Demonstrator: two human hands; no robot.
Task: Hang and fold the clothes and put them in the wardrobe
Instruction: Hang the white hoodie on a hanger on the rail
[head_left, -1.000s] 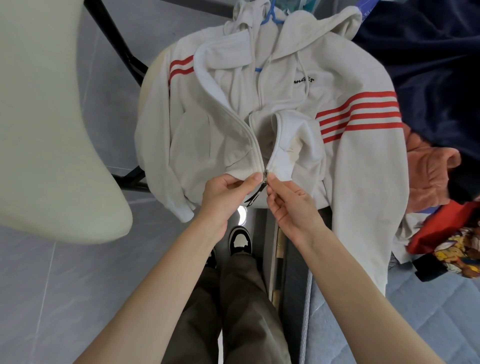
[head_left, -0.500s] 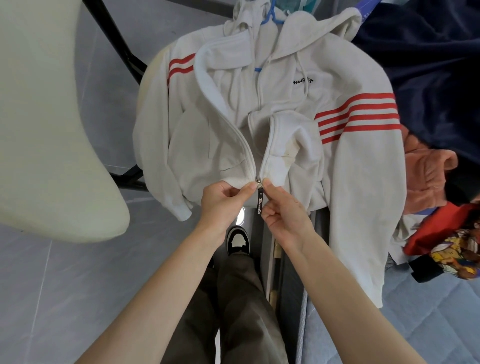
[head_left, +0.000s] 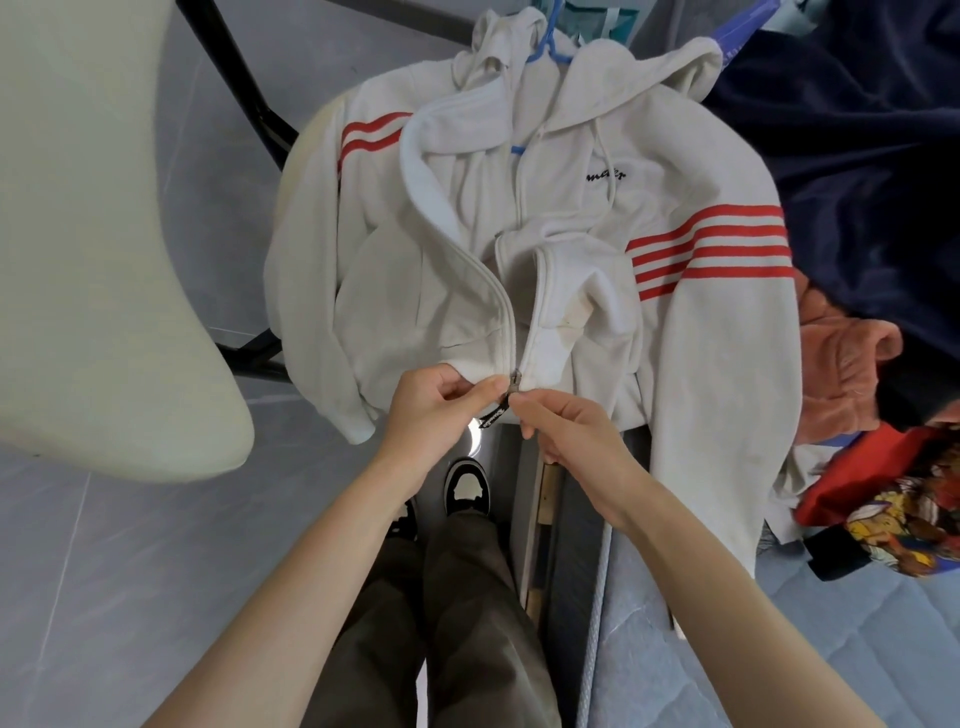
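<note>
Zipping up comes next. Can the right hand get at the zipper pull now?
Probably yes: the pull hangs uncovered beside the right hand, which pinches the hoodie hem and must let go first.

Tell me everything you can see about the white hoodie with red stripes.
The hoodie is white and looks like fleece, with red stripes on both sleeves, drawstrings and black chest lettering. It is on a blue hanger, its front open, with the zipper slider at the bottom hem. The left hand and right hand pinch the hem beside the slider.
</note>
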